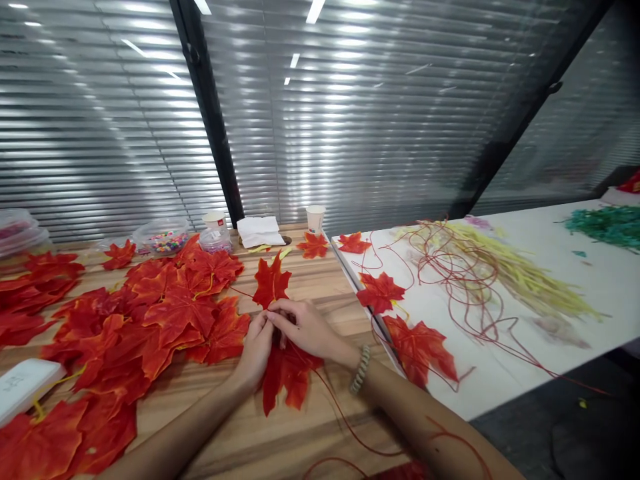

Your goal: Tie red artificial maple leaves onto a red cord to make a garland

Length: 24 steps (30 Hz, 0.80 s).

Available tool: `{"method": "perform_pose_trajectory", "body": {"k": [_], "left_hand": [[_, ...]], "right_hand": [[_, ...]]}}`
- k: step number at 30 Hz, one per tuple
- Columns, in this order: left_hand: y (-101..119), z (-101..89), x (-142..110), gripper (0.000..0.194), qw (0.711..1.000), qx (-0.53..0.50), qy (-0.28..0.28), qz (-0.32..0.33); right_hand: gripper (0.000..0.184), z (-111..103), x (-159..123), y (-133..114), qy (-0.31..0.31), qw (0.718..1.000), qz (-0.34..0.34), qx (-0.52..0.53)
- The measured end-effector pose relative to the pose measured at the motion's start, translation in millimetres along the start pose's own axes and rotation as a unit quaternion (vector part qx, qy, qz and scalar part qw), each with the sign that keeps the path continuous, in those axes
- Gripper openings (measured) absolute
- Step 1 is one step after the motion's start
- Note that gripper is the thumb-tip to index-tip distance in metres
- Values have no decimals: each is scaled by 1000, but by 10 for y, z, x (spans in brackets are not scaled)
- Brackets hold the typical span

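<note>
My left hand (pixel 256 352) and my right hand (pixel 306 328) meet over the wooden table, both closed in a pinch. Their fingertips come together at the base of a small red artificial maple leaf (pixel 271 280), which points away from me. Below the hands spreads a larger red maple leaf (pixel 289 383), partly covered by them. A thin red cord (pixel 345 420) runs from beneath my right hand toward the lower right. The exact spot where cord and leaf meet is hidden by my fingers. A beaded bracelet (pixel 360 369) circles my right wrist.
A heap of red maple leaves (pixel 175 313) covers the table's left. Behind it stand a tub of colored beads (pixel 167 237) and paper cups (pixel 315 219). On the adjoining white table (pixel 530 253) lie tangled red cord (pixel 465 280), yellow strands (pixel 520 273) and green shreds (pixel 607 225).
</note>
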<state>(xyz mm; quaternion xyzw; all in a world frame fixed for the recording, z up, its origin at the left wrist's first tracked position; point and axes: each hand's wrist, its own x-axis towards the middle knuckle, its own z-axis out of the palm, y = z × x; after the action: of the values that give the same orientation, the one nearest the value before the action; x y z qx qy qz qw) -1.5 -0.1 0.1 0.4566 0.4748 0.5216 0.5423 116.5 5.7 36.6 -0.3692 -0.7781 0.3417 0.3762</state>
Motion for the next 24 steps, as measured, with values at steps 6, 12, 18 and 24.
{"method": "perform_pose_trajectory", "body": {"k": [6, 12, 18, 24], "left_hand": [[70, 12, -13, 31, 1000, -3, -18, 1], [130, 45, -39, 33, 999, -20, -31, 2], [133, 49, -33, 36, 999, -35, -33, 24], [72, 15, -14, 34, 998, -57, -22, 18]], "right_hand": [[21, 45, 4, 28, 54, 996, -30, -57], [21, 56, 1, 43, 99, 994, -35, -30], [20, 36, 0, -1, 145, 988, -41, 24], [20, 56, -9, -10, 143, 987, -70, -8]]}}
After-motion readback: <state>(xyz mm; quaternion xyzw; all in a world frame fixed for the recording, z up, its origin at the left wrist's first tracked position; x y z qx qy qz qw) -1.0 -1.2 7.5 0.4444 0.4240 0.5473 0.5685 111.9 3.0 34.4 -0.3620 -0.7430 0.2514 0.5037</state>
